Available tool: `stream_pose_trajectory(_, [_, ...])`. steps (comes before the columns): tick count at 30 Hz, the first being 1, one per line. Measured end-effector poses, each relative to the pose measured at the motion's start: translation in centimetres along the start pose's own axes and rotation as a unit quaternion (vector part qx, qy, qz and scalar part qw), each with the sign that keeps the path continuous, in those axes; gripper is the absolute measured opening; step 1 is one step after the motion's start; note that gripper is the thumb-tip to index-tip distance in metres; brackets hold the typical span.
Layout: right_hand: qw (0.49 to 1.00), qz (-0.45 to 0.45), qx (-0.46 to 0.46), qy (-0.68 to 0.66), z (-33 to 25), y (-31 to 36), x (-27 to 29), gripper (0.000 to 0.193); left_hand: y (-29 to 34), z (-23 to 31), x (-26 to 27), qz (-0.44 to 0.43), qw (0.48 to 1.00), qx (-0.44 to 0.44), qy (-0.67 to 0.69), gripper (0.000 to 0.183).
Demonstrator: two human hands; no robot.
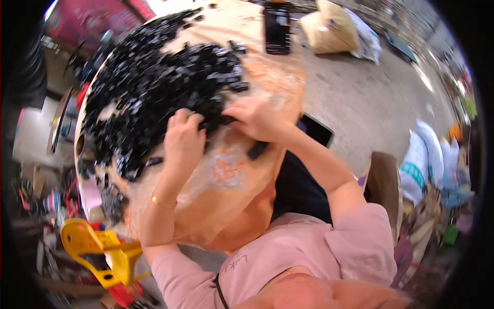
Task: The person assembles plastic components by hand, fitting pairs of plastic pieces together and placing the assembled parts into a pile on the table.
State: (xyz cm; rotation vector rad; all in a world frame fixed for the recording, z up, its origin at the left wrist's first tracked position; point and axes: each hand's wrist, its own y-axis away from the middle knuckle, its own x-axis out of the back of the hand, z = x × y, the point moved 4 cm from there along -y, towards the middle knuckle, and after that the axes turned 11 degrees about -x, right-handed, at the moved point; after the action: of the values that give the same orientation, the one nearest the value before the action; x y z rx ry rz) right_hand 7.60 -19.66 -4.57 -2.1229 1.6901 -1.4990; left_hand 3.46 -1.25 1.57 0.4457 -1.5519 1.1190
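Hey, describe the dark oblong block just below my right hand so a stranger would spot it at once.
On the big cream-and-orange table spreads a heap of small glossy black pieces. At its near right edge is your bare right hand; just below it in the picture lies the dark oblong block. Unlike the crowded pieces, it lies by itself.

We see the round table (206, 219) in bright light, its far edge washed nearly white. Small white glints speckle the black pieces (164, 77) on it, and well to its right a glare streak crosses the grey floor (355, 92). Blur softens the left hand (183, 139) and right hand (254, 119) over the table. Around it, we find clutter (49, 206) smeared and bent toward the fisheye's black rim.
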Motion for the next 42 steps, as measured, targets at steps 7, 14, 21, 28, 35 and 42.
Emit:
stream_pose_trajectory(7, [0.994,0.086,-0.062,-0.025,1.6,0.5,1.5,0.025,-2.0,1.7,-1.6,0.015,0.998,-0.034,0.049,0.019])
stream_pose_trajectory(14, [0.989,0.096,-0.105,-0.038,2.2,0.7,2.1,0.025,-2.3,1.6,-2.3,0.018,0.999,-0.025,0.042,0.019])
stream_pose_trajectory(21, [0.988,0.1,-0.093,-0.068,2.2,0.7,2.4,0.024,-1.7,0.8,-2.2,0.083,0.991,0.018,0.104,0.02])
stream_pose_trajectory(28, [0.959,0.036,-0.135,-0.248,1.6,0.1,2.9,0.028,-1.7,-0.6,-3.9,0.122,0.821,0.152,0.536,0.035])
stream_pose_trajectory(35, [0.909,-0.1,-0.197,-0.353,-0.9,-2.9,1.3,0.026,-1.7,-0.9,-3.7,0.083,0.692,0.222,0.682,0.03])
stream_pose_trajectory(42, [0.896,-0.075,-0.248,-0.36,1.4,-6.0,1.3,0.03,-2.7,-3.0,-0.5,0.02,0.911,0.156,0.381,0.033])
